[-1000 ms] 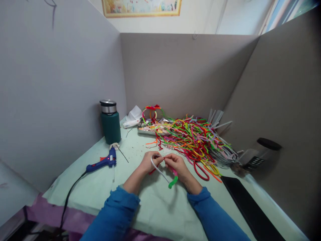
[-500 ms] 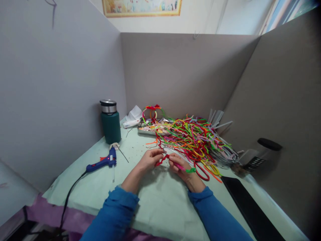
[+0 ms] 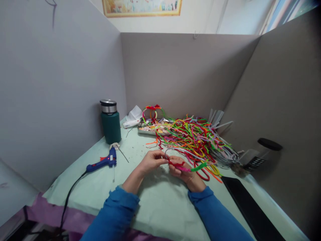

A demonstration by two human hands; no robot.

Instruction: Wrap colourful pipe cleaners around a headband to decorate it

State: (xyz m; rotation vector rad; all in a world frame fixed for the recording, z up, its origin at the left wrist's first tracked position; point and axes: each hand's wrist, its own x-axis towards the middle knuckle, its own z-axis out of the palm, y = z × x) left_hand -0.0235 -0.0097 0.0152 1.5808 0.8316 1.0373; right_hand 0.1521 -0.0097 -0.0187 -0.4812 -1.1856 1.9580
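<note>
My left hand (image 3: 152, 162) pinches a red pipe cleaner (image 3: 177, 164) between thumb and fingertips, just left of my right hand. Curled fingers of my right hand (image 3: 188, 176) grip the same piece, which lies across them. Past the fingers the piece shows pink, then a fuzzy green end (image 3: 200, 166) that points to the right. A thin pale grey strand (image 3: 175, 148) arcs from near my left fingertips toward the heap; whether I hold it, I cannot tell. Both hands are just above the covered table (image 3: 160, 207), with fingertips almost touching.
Behind my hands spreads a tangled heap of coloured pipe cleaners (image 3: 198, 134). A metal tray (image 3: 150, 133) of small decorations stands beside it. Leftward are a green bottle (image 3: 110, 127) and a corded blue glue gun (image 3: 102, 162). A black slab (image 3: 248, 204) and a black-lidded jar (image 3: 262, 155) are rightward.
The red part has swung from between my hands to lie over my right fingers. The green end has tilted upward and right. A pale strand now arcs up near my left fingertips.
</note>
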